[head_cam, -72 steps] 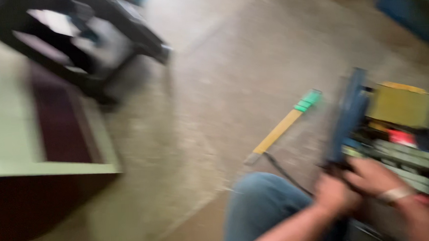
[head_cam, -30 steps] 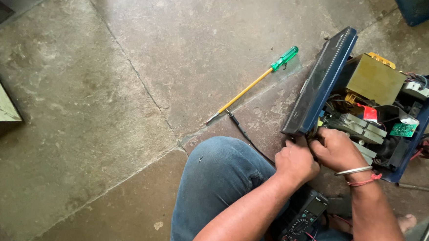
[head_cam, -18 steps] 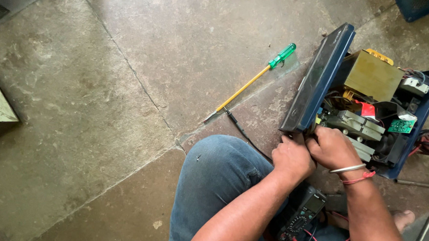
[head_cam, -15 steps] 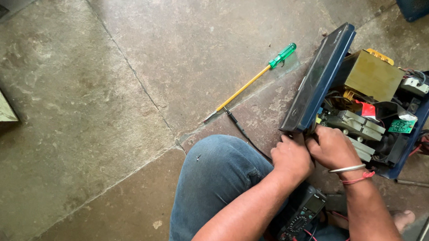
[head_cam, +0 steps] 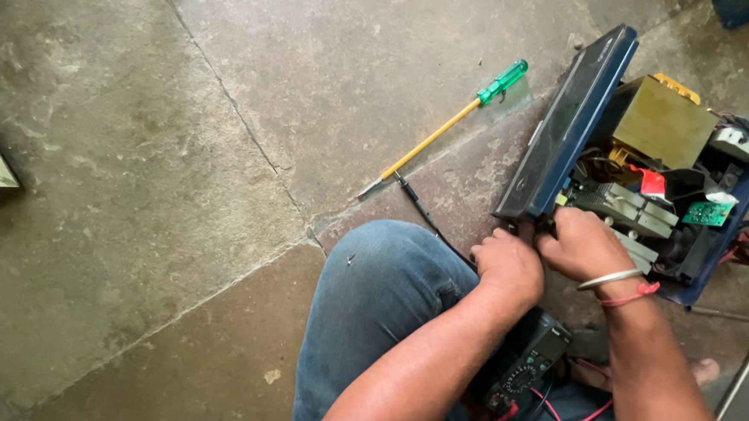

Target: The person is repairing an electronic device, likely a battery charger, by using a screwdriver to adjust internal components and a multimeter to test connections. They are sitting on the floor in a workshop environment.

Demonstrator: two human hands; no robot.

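Both hands meet at near corner of opened blue case. Left hand fisted, right hand curled; grasped object hidden. Red tag inside; green-handled screwdriver on floor.

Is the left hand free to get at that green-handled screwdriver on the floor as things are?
Probably yes: bare floor lies between the left hand and the screwdriver, with only a thin black lead there.

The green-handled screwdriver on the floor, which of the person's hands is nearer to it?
Left. The left hand is at the near corner of the open blue case, below the screwdriver; the right hand is beside it, farther right.
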